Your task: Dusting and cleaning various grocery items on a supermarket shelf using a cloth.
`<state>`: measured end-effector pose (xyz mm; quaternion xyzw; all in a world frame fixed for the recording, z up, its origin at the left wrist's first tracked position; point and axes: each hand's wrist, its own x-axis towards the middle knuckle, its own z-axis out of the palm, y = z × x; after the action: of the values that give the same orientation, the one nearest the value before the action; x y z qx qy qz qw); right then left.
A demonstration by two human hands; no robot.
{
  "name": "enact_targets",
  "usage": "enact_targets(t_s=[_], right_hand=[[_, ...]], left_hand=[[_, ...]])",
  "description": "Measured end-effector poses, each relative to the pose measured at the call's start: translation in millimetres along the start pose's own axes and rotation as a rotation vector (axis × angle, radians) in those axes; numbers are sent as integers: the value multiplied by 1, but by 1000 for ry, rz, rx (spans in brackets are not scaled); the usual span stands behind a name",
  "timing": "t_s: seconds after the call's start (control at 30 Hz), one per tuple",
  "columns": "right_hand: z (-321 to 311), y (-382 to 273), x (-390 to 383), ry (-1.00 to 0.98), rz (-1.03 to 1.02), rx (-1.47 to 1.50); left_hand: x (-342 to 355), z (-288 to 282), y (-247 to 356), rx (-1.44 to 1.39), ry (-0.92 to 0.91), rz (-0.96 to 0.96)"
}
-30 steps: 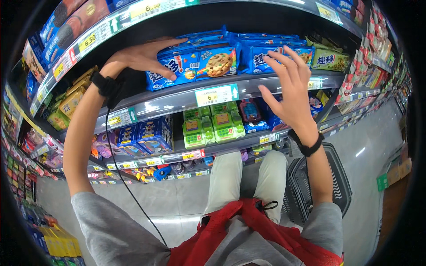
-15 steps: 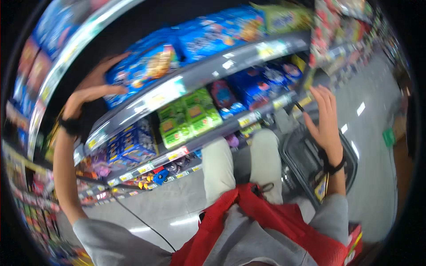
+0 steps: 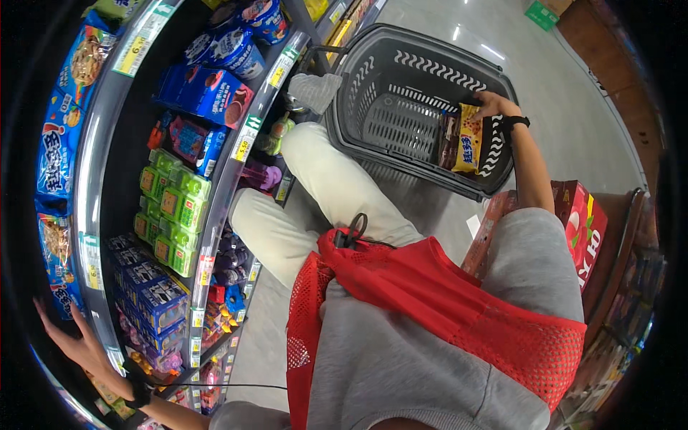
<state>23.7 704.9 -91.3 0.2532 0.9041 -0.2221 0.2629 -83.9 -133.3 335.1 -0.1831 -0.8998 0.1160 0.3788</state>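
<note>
My right hand (image 3: 494, 106) reaches inside a dark grey shopping basket (image 3: 419, 36) on the floor, its fingers closed at the top edge of a yellow-and-brown cookie packet (image 3: 469, 140). The packet leans against the basket's right end, with a dark brown packet (image 3: 448, 140) beside it. On the far left my left hand (image 3: 75, 340) is open, fingers spread, just below the end of a row of blue cookie packets (image 3: 61, 136) on the upper shelf. It holds nothing.
Lower shelves hold green clear-lidded packs (image 3: 172, 208), dark blue boxes (image 3: 150, 287), a blue cookie box (image 3: 208, 93) and blue tubs (image 3: 233, 50). A red carton (image 3: 577, 222) stands by my right arm. A thin black cable (image 3: 222, 385) runs near my left wrist.
My view has turned right, toward the basket. My right hand has gone from open above the basket to the cookie packet inside it. My left hand has come away from the blue packet.
</note>
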Motion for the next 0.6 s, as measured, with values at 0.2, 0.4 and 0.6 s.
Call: enact_targets(t_s=[0.2, 0.4, 0.6], right_hand=[[37, 14, 28, -50, 37, 13], [49, 30, 67, -148, -56, -243], [32, 15, 49, -480, -12, 297]], left_hand=[[-43, -15, 38, 285, 170, 165], [-82, -7, 69, 239, 91, 202], [-99, -4, 79, 188, 117, 57]])
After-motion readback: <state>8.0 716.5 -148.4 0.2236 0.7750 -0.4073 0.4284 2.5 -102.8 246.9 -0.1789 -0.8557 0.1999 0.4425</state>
